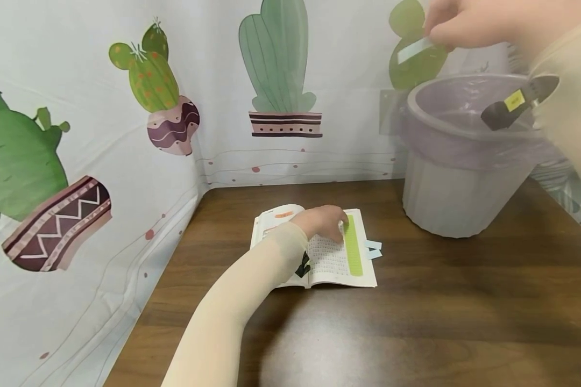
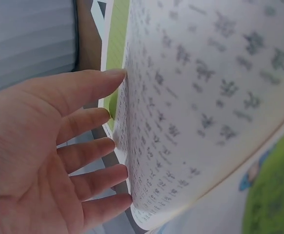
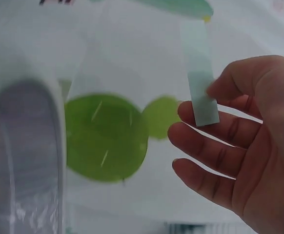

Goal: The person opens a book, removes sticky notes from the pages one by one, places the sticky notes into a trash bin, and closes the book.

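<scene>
My right hand (image 1: 484, 24), raised above the bin's rim, pinches a pale blue sticky tab (image 3: 200, 73) between thumb and fingers. The tab (image 1: 413, 50) points out to the left of the hand in the head view. An open book (image 1: 329, 258) lies on the table, its right page carrying a green stripe along the outer side. Across that page reaches my left hand (image 1: 323, 220), fingers loosely extended. Seen from the left wrist, the thumb and fingertips are at the edge of the printed page (image 2: 181, 97). Two pale blue tabs (image 1: 374, 249) stick out past the book's right edge.
A whitish waste bin (image 1: 455, 199) with a translucent purple liner (image 1: 445, 137) stands at the back right of the brown wooden table (image 1: 416, 322). Behind and to the left hangs a white cloth (image 1: 218, 59) printed with potted cacti.
</scene>
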`<state>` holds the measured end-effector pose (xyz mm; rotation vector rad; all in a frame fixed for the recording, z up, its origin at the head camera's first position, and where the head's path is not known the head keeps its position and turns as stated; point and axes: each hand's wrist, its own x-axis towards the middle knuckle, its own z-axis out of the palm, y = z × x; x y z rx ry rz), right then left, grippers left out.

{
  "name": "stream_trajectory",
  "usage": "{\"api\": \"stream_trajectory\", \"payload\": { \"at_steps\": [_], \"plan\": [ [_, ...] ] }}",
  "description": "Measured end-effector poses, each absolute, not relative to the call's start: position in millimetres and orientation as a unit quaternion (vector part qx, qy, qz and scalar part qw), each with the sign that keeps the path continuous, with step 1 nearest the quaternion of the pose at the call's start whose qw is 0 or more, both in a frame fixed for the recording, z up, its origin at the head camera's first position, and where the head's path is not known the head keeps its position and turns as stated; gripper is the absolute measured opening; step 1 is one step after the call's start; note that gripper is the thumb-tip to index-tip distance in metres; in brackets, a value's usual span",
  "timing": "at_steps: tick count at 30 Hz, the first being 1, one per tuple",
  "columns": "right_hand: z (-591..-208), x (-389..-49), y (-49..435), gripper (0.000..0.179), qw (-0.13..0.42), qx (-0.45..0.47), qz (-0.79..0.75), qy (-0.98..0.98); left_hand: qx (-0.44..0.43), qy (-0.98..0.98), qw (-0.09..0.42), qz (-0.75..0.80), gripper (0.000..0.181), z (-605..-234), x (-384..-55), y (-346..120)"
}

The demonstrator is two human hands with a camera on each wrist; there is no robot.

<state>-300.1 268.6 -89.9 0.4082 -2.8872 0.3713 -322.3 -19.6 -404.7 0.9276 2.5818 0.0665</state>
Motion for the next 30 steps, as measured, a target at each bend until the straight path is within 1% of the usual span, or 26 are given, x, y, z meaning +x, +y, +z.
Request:
{"api": "stream_trajectory", "payload": {
  "at_steps": [3, 7, 9, 14, 18, 25, 30],
  "plan": [
    [-90.3, -310.5, 284.3, 0.019, 0.099, 0.122, 0.162, -0.974, 0.33, 0.922, 0.203, 0.007, 0.063, -403.4, -320.6, -18.4],
    [-92.9, -320.8, 309.8, 0.019, 0.057, 0.08, 0.187, -0.977, 0.331, 0.919, 0.212, -0.015, 0.066, -401.8, -318.5, -16.7],
    [-94.2, -325.0, 324.1, 0.023, 0.032, 0.059, 0.181, -0.981, 0.33, 0.919, 0.215, -0.021, 0.067, -402.1, -318.1, -15.7],
    [-99.1, -336.9, 354.5, 0.043, -0.032, 0.051, 0.147, -0.987, 0.322, 0.921, 0.221, -0.019, 0.067, -405.0, -317.9, -12.9],
    [-108.4, -341.9, 370.6, 0.051, -0.048, 0.049, 0.137, -0.988, 0.32, 0.92, 0.225, -0.02, 0.067, -406.1, -317.9, -11.1],
    [-123.5, -346.5, 387.2, 0.051, -0.075, 0.04, 0.117, -0.989, 0.324, 0.916, 0.231, -0.041, 0.068, -406.4, -317.9, -7.4],
    [-133.8, -345.2, 392.3, 0.046, -0.09, 0.03, 0.101, -0.99, 0.326, 0.914, 0.236, -0.047, 0.07, -405.9, -316.3, -3.7]
  ]
}}
